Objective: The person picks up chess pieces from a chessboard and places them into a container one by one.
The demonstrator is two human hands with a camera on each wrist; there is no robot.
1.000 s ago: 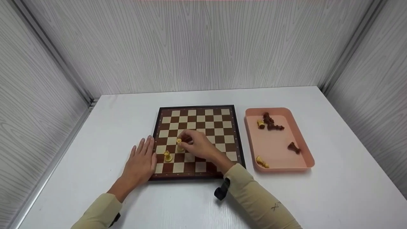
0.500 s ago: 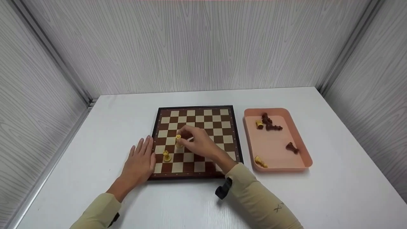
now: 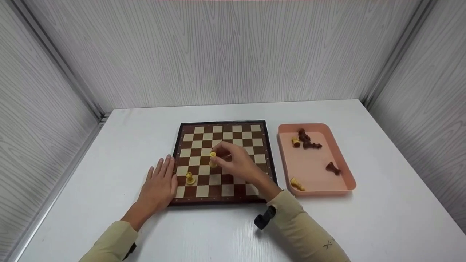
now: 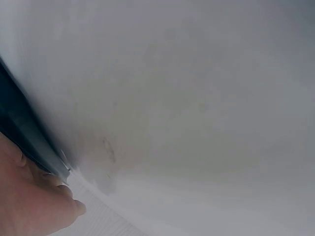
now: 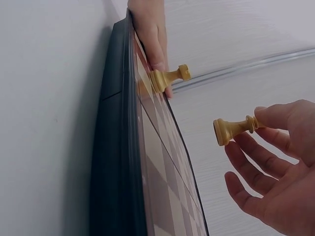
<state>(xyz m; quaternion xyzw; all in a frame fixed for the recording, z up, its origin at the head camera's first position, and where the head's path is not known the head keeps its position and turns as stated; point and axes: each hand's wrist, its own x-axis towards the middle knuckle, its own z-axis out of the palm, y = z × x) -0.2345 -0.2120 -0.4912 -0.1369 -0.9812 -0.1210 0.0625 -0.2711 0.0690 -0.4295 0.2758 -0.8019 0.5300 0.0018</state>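
My right hand (image 3: 235, 160) pinches a yellow chess piece (image 5: 229, 130) by its upper end between thumb and fingers. In the right wrist view the piece's base hangs apart from the chessboard (image 5: 162, 162), and its head is hidden by the fingertips. A yellow rook (image 5: 167, 79) stands upright on the board, near the left front corner in the head view. My left hand (image 3: 158, 185) lies with straight fingers along the board's left edge. The left wrist view shows part of that hand (image 4: 34, 201) beside the board's dark side (image 4: 29, 132).
To the right of the board is a pink tray (image 3: 316, 193) with several brown chess pieces (image 3: 312, 145) and two yellow ones (image 3: 297, 184), lying on their sides. White table surface (image 3: 204, 233) surrounds both. Grey wood-grain panels (image 3: 233, 51) stand at the back and sides.
My right hand has moved the held yellow chess piece up and away from me, then to the right over the board. The left hand and the standing rook have stayed in place.
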